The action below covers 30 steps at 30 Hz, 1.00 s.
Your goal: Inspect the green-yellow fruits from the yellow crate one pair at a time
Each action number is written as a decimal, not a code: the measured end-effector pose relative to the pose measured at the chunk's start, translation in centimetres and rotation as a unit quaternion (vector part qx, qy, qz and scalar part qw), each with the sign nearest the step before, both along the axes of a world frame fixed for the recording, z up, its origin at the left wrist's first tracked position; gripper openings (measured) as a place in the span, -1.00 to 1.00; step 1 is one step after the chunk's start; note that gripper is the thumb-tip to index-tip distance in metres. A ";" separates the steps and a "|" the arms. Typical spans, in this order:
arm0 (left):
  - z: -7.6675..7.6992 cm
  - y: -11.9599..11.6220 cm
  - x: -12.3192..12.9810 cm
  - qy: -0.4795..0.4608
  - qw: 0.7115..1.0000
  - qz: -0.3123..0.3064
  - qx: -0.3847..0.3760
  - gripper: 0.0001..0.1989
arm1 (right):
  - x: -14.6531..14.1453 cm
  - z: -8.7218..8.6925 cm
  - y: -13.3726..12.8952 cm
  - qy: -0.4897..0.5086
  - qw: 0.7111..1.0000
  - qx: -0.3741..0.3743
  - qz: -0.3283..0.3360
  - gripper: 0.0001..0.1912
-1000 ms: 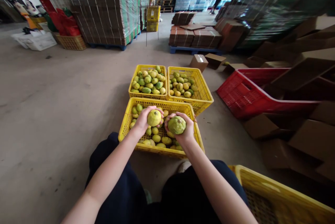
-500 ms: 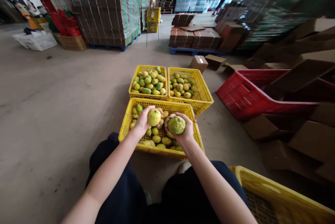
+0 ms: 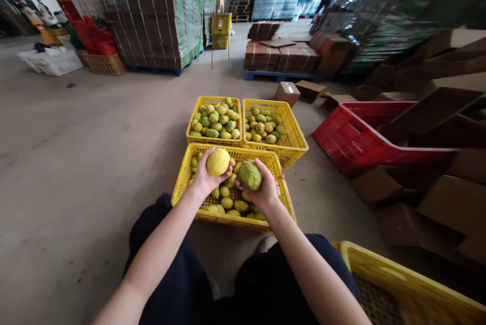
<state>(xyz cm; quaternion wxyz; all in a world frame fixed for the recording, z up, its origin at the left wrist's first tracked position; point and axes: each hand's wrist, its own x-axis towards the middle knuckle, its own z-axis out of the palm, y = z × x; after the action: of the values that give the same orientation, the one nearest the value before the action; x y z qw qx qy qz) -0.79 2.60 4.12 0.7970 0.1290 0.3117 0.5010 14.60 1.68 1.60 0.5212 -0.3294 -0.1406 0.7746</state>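
Fruit [image 3: 218, 161], plump and yellow, sits in the grasping fingers of the left hand [image 3: 205, 179]; the right hand [image 3: 269, 187] grips a greener, bumpier fruit [image 3: 249, 175]. I see both held over a yellow crate [image 3: 284, 191] of loose fruit [image 3: 241, 206], two fuller crates [image 3: 295, 123] just beyond, a red crate [image 3: 339, 137] rightward.

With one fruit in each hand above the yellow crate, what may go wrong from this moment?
The left hand holds the yellow fruit and the right hand the green fruit; if either grip loosens, that fruit might drop and bruise those in the front crate. Also, the rear left crate is heaped to about its rim, so a bump might roll a fruit out.
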 end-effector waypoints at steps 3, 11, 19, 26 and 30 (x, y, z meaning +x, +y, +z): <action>0.0 0.0 0.0 0.015 1.000 0.002 0.027 -0.65 | -0.1 0.2 0.0 -0.008 0.998 -0.035 -0.043 -0.81; -0.2 0.0 0.3 -0.016 1.000 0.001 0.006 -0.68 | -0.4 0.4 0.4 -0.057 0.996 -0.047 -0.054 -0.74; 0.6 -0.2 -0.1 -0.074 0.987 0.101 -0.101 -0.74 | 0.1 0.0 0.2 -0.047 0.999 0.004 -0.011 -0.79; -0.9 0.1 0.1 -0.134 0.968 0.167 -0.133 -0.70 | 0.1 -0.7 0.7 -0.005 0.997 -0.052 -0.061 -0.72; -1.3 0.2 0.2 -0.120 0.970 0.176 -0.117 -0.71 | -0.2 -1.2 0.8 -0.020 0.995 -0.018 -0.097 -0.71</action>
<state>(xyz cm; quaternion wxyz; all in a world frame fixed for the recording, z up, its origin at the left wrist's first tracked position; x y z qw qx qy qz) -0.60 2.82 2.82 0.7378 -0.0832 0.2879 0.6049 14.40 2.46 0.39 0.5850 -0.3664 -0.1041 0.7160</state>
